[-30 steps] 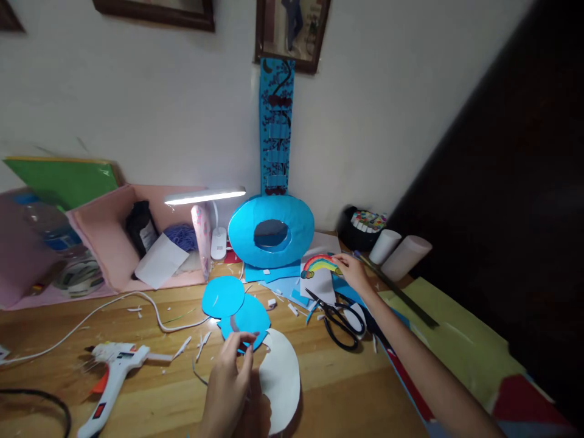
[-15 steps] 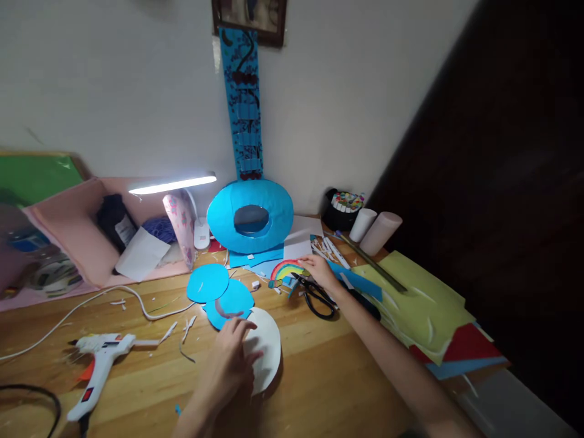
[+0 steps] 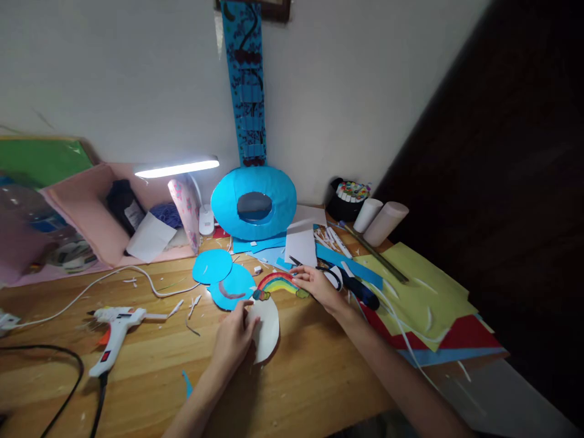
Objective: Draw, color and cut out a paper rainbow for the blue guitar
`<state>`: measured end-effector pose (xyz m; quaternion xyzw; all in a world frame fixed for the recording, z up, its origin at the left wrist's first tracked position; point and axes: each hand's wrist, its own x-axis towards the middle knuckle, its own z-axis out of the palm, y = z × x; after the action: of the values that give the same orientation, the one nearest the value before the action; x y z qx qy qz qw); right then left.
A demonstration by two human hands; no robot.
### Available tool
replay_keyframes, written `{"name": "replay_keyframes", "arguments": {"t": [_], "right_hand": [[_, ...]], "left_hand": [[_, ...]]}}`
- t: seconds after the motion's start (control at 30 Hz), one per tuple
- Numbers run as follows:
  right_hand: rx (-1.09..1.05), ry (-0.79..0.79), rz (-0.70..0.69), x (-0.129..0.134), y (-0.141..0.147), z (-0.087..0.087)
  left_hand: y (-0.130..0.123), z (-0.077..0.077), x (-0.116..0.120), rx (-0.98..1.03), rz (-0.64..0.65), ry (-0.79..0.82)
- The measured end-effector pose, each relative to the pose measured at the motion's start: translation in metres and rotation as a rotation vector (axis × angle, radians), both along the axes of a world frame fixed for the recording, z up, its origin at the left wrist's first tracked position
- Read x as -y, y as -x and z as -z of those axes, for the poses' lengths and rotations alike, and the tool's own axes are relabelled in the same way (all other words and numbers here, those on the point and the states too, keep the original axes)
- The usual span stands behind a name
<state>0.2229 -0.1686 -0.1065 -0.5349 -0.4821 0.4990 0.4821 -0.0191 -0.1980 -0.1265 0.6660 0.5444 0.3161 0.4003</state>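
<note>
My right hand point(image 3: 317, 286) pinches a paper rainbow cutout point(image 3: 277, 281) by its right part, in front of the black-handled scissors point(image 3: 329, 272). The rainbow has coloured arcs and small clouds at its ends, and its left end hangs above the top of a cream-white oval piece point(image 3: 267, 334). My left hand point(image 3: 237, 331) grips that oval by its left edge, thumb on its face. Two blue paper discs point(image 3: 212, 266) lie overlapping just beyond my left hand. Behind them a blue guitar-shaped craft piece point(image 3: 225, 204) leans upright against the wall, with a patterned neck.
A white hot glue gun point(image 3: 116, 337) lies on the left with its black cord. A lit lamp point(image 3: 177, 167) stands by a pink box point(image 3: 73, 207). On the right are yellow sheets point(image 3: 415, 280), white rolls point(image 3: 385, 224), a marker holder point(image 3: 349, 199) and paper scraps.
My right hand has drawn the rainbow toward me and left, away from the scissors, to the oval's top. My left hand has closed on the oval's edge. The view has shifted slightly.
</note>
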Motion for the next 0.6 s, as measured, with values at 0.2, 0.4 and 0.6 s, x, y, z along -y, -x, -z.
{"name": "replay_keyframes", "arguments": {"t": [0.2,0.4,0.6], "right_hand": [[-0.003,0.021,0.019,0.034,0.033,0.018],[0.036,0.013,0.043,0.039,0.040,0.023],[0.076,0.021,-0.126,0.026,0.030,0.000]], "left_hand": [[-0.009,0.005,0.000,0.352,-0.133,0.212],[-0.020,0.003,0.008,0.606,-0.185,0.332],[-0.014,-0.001,0.047,0.608,-0.150,0.385]]}}
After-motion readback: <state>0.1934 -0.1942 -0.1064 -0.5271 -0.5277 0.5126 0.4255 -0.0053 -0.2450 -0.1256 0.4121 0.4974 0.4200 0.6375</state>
